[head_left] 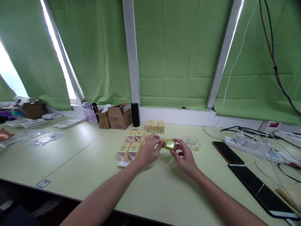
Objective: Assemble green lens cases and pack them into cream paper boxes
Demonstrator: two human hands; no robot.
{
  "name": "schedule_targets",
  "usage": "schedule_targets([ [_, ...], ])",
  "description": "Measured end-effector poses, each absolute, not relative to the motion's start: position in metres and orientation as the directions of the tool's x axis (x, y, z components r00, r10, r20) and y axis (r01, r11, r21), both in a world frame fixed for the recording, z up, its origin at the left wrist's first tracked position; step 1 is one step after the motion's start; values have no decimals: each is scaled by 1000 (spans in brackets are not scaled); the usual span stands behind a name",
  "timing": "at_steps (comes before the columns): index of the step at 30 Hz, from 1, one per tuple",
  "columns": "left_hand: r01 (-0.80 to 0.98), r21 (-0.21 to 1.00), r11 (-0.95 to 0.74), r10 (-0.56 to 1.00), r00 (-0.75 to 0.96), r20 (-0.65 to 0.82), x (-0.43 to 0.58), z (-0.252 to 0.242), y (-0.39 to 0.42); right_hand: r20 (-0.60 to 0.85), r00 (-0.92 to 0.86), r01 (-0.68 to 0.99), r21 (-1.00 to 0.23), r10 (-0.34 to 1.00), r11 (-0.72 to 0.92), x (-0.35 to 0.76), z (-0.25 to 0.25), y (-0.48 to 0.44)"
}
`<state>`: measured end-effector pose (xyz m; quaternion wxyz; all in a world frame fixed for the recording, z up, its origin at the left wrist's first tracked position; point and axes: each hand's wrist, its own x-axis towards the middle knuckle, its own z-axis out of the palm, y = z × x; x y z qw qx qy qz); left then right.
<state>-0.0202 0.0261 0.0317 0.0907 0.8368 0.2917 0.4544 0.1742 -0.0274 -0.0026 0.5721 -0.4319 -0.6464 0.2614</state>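
Green labels are marking the fronts of four small tan boxes [135, 148] standing left of the hands on a pale table [152, 196], their print showing too small to read. Purple lettering, also too blurred to make out, is running along a brown carton [118, 117] at the back, while a blue-edged sticker [43, 183] is displaying a red mark near the table's front edge. Above the table's middle, a person is holding a small green case [169, 144] — shiny and pale on its face — between two bare hands. The right hand [184, 156] is grasping the case's right edge, thumb below and fingers above, the grip only slightly spread. The left hand [151, 149] is curling inward, its thumb and forefinger pinching a tiny yellowish piece [162, 141] at the case's left edge — just what that piece is, the view is leaving unclear. Behind the right hand, a clear plastic tray [193, 140] is lying with yellow bits in it. Three more tan boxes [155, 126] are standing in a row farther back, and two phones [228, 153] are resting to the right.
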Motion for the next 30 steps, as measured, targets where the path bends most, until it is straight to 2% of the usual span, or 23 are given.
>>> schedule_targets([
  [8, 349, 386, -854, 516, 460, 723, -21, 28, 28, 473, -39, 41, -880, 880, 474, 174, -5, -25],
  [12, 376, 310, -873, 470, 483, 739, -22, 30, 27, 466, -55, -42, -885, 883, 465, 173, -2, -27],
  [18, 418, 188, -889, 415, 558, 719, -24, 34, 23, 443, -60, -88, -895, 895, 437, 171, -3, -25],
  [21, 390, 108, -915, 350, 628, 695, -22, 35, 18, 428, -60, -64, -903, 902, 425, 169, -6, -23],
  [23, 370, 97, -924, 332, 651, 682, -20, 35, 16, 426, -50, -33, -905, 903, 424, 168, -8, -21],
  [25, 346, 131, -929, 336, 638, 693, -18, 35, 17, 437, -22, 9, -899, 899, 438, 169, -9, -21],
  [27, 327, 224, -918, 380, 568, 730, -18, 33, 21, 474, 18, 119, -875, 880, 469, 172, -10, -21],
  [29, 309, 370, -876, 477, 445, 758, -20, 31, 29, 546, 24, 338, -793, 838, 507, 176, -9, -22],
  [30, 297, 457, -838, 542, 371, 754, -21, 29, 34, 587, -4, 467, -715, 809, 521, 178, -8, -22],
])
